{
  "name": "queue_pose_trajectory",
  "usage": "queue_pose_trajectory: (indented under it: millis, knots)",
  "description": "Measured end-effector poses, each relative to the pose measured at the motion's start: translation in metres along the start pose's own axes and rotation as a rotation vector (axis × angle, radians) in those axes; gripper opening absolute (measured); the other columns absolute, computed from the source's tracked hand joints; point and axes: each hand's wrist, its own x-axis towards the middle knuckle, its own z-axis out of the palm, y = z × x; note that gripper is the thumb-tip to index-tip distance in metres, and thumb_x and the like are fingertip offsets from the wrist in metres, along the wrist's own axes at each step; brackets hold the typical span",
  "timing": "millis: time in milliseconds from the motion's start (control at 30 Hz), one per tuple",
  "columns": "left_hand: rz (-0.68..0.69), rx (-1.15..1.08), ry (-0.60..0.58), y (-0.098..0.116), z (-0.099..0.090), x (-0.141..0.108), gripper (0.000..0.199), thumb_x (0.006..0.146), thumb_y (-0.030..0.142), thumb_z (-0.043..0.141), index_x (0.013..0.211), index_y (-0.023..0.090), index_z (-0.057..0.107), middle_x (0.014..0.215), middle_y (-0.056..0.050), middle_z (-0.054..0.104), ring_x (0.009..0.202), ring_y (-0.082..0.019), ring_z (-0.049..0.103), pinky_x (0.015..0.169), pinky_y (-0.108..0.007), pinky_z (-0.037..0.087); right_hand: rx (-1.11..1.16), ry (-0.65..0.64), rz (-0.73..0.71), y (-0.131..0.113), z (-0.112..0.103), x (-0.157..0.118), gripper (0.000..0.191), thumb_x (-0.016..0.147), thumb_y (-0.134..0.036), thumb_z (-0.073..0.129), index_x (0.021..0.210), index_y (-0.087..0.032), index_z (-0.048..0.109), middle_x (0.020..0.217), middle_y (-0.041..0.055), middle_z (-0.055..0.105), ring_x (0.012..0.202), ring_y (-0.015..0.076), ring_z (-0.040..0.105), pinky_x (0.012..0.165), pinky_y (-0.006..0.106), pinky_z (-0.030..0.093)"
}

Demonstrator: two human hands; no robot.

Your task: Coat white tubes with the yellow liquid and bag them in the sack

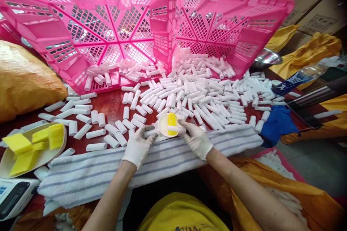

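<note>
My left hand (138, 145), in a white glove, is closed with thumb and fingers around a short white tube (151, 133). Between thumb and fingers of my gloved right hand (197, 140) is another white tube (176, 129), held level over a small white dish (162, 124). A yellow sponge piece (171, 118) sits in that dish, partly behind the tube; whether the two touch I cannot tell. Under both wrists lies a striped towel (114, 171) along the table's front edge. Beyond my hands a large heap of similar white tubes (200, 95) spreads over the red table.
Two tipped pink crates (108, 48) stand at the back, tubes spilling from them. At left are an orange sack (25, 79), a dish (61, 146) of yellow sponges and a white device (18, 196). A bottle (300, 77) and a blue cloth (276, 124) lie at right.
</note>
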Motion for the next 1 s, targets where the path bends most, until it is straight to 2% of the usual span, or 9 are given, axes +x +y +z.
queue_pose_trajectory:
  millis: [100, 200, 367, 533, 600, 667, 767, 833, 1000]
  knots:
    - [0.005, -0.022, 0.013, 0.004, 0.0, -0.001, 0.038, 0.073, 0.041, 0.062, 0.103, 0.017, 0.059, 0.102, -0.006, 0.064, 0.097, -0.02, 0.062, 0.093, -0.035, 0.048, 0.075, 0.048, 0.016, -0.001, 0.002, -0.003, 0.024, 0.09, -0.027, 0.054, 0.11, -0.019, 0.064, 0.097, 0.0059, 0.067, 0.087, 0.0167, 0.063, 0.082, 0.031, 0.052]
    - [0.006, -0.061, 0.01, 0.007, 0.0, -0.002, 0.038, 0.071, 0.041, 0.063, 0.1, 0.018, 0.06, 0.1, -0.006, 0.065, 0.097, -0.02, 0.061, 0.092, -0.035, 0.048, 0.001, 0.048, -0.044, 0.001, 0.005, -0.003, 0.017, 0.088, -0.027, 0.057, 0.099, -0.022, 0.067, 0.088, 0.0047, 0.064, 0.081, 0.017, 0.061, 0.075, 0.033, 0.052]
    - [-0.029, -0.077, -0.018, 0.006, 0.001, -0.001, 0.041, 0.069, 0.042, 0.065, 0.101, 0.017, 0.059, 0.097, -0.007, 0.065, 0.094, -0.021, 0.062, 0.092, -0.037, 0.048, 0.022, 0.067, 0.024, 0.005, 0.009, -0.004, 0.029, 0.085, -0.028, 0.06, 0.113, -0.019, 0.061, 0.098, 0.0072, 0.064, 0.089, 0.0183, 0.061, 0.082, 0.033, 0.051]
    - [0.019, -0.135, 0.101, -0.003, 0.0, -0.001, 0.041, 0.064, 0.041, 0.071, 0.093, 0.016, 0.057, 0.095, -0.006, 0.063, 0.092, -0.021, 0.062, 0.09, -0.036, 0.049, -0.125, 0.021, -0.133, 0.002, 0.003, -0.006, 0.014, 0.087, -0.025, 0.057, 0.092, -0.022, 0.069, 0.083, 0.0047, 0.061, 0.078, 0.0155, 0.056, 0.071, 0.029, 0.047]
    - [0.01, -0.156, 0.11, -0.002, -0.001, -0.004, 0.044, 0.063, 0.042, 0.073, 0.094, 0.016, 0.056, 0.095, -0.006, 0.063, 0.091, -0.021, 0.062, 0.087, -0.037, 0.05, -0.082, -0.025, -0.154, -0.004, -0.002, -0.009, 0.012, 0.086, -0.026, 0.058, 0.089, -0.022, 0.07, 0.08, 0.004, 0.06, 0.075, 0.0146, 0.054, 0.068, 0.028, 0.046]
    - [-0.02, -0.185, 0.08, 0.004, -0.002, -0.009, 0.047, 0.062, 0.043, 0.074, 0.094, 0.015, 0.055, 0.093, -0.006, 0.063, 0.088, -0.02, 0.063, 0.084, -0.037, 0.051, 0.125, 0.015, -0.039, -0.012, -0.006, -0.011, 0.012, 0.082, -0.03, 0.063, 0.089, -0.02, 0.067, 0.083, 0.0039, 0.061, 0.076, 0.0145, 0.056, 0.068, 0.028, 0.048]
    - [-0.085, -0.293, -0.033, 0.017, 0.002, -0.018, 0.049, 0.061, 0.043, 0.076, 0.093, 0.015, 0.053, 0.087, -0.005, 0.065, 0.083, -0.019, 0.065, 0.08, -0.035, 0.053, 0.501, 0.085, 0.322, -0.026, -0.011, -0.012, 0.027, 0.077, -0.038, 0.067, 0.093, -0.018, 0.062, 0.086, 0.0042, 0.063, 0.073, 0.0136, 0.059, 0.065, 0.026, 0.05]
    - [-0.123, -0.363, -0.119, 0.024, 0.006, -0.023, 0.048, 0.062, 0.043, 0.075, 0.093, 0.015, 0.053, 0.084, -0.004, 0.066, 0.078, -0.018, 0.066, 0.076, -0.033, 0.053, 0.65, 0.05, 0.49, -0.034, -0.015, -0.009, 0.033, 0.076, -0.043, 0.067, 0.094, -0.017, 0.061, 0.078, 0.0026, 0.062, 0.063, 0.0112, 0.056, 0.057, 0.024, 0.048]
    - [-0.088, -0.376, -0.206, 0.034, 0.013, -0.036, 0.045, 0.067, 0.041, 0.073, 0.097, 0.016, 0.052, 0.082, -0.003, 0.067, 0.074, -0.017, 0.066, 0.069, -0.029, 0.053, 0.63, -0.08, 0.519, -0.045, -0.027, -0.007, 0.033, 0.077, -0.046, 0.064, 0.087, -0.016, 0.059, 0.062, -0.0021, 0.053, 0.052, 0.0085, 0.047, 0.047, 0.02, 0.039]
